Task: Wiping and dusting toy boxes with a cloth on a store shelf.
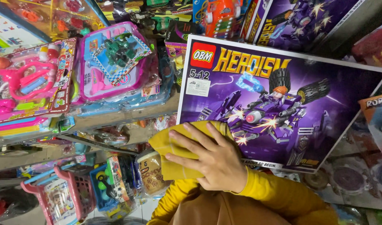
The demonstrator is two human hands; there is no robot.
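Up close, one hand (212, 160), in a yellow sleeve (278, 193), presses a folded yellow cloth (174, 154) flat against the lower left corner of a large purple toy box (324, 108). Which hand it is cannot be told. Its fingers (191, 137) are spread wide over the cloth, resting on it, not gripping. The box shows a purple building-brick vehicle and stands tilted among other toys. Left of the box, a shelf (116, 118) carries a pink blister-packed toy set (116, 62) and a pink doctor play set (28, 79). Below the shelf's edge sit a small pink toy basket (80, 191) and bagged toys. More boxed toys crowd the top edge.
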